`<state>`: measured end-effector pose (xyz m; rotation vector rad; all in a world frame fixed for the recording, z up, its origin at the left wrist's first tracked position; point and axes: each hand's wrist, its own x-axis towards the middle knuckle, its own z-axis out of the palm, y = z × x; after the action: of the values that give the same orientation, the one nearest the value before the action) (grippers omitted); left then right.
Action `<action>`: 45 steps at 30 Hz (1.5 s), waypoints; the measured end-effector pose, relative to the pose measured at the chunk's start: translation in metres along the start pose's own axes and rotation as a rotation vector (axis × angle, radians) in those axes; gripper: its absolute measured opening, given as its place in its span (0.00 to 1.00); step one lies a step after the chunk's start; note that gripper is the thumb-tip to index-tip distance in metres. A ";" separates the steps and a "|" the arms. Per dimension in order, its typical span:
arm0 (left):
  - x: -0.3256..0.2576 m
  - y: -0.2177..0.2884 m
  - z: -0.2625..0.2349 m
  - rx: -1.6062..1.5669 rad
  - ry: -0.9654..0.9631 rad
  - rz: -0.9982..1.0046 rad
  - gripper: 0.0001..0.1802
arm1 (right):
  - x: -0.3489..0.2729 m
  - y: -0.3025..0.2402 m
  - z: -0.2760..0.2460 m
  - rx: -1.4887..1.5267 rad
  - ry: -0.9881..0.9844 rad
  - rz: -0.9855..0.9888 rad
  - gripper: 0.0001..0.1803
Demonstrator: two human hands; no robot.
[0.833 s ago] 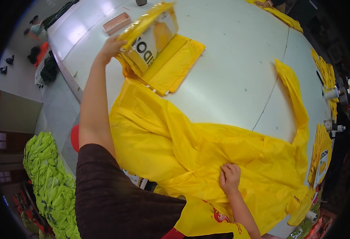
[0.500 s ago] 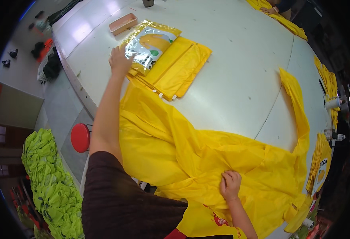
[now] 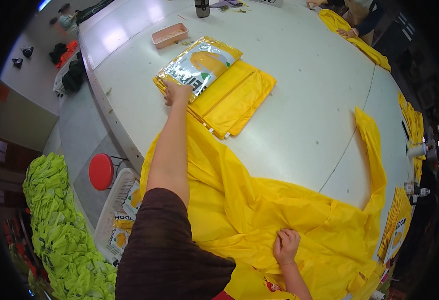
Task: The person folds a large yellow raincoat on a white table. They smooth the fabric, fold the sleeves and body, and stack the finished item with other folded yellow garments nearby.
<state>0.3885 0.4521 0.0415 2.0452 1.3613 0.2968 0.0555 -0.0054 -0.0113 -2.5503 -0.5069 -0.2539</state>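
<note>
My left hand (image 3: 177, 93) reaches far forward, its fingers curled at the near left edge of a clear plastic package (image 3: 199, 62) with a yellow item and a printed insert inside. This package lies partly on a stack of folded yellow pieces (image 3: 234, 95) with a zip line and small white tags. My right hand (image 3: 286, 247) rests closer to my body, fingers bent into a large yellow garment (image 3: 259, 200) of thin fabric. The garment spreads in loose folds over the table's near side, one long narrow part (image 3: 372, 150) stretching away on the right.
A pink tray (image 3: 170, 36) and dark cup (image 3: 202, 8) stand on the white table (image 3: 299, 100). At left are a red stool (image 3: 101, 171), a white basket (image 3: 110, 220) of packages and a lime-green fabric heap (image 3: 59, 220). Another person's hand (image 3: 348, 33) touches yellow fabric at the far right.
My left hand has slid along the package edge toward me and a little right. The view has shifted, bringing the white basket into sight. My right hand stays on the garment.
</note>
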 end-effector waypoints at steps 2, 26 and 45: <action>0.027 -0.008 0.021 -0.156 -0.045 -0.099 0.45 | -0.001 0.001 -0.002 0.002 -0.005 -0.012 0.10; -0.004 -0.070 -0.024 0.736 -0.023 1.478 0.34 | 0.000 0.000 0.000 0.007 -0.001 -0.014 0.10; 0.029 -0.057 0.013 0.655 -0.333 1.781 0.28 | 0.000 -0.002 0.002 0.012 -0.021 -0.007 0.11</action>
<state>0.3658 0.4866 -0.0082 3.0626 -1.0039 0.1852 0.0547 -0.0032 -0.0120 -2.5421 -0.5236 -0.2259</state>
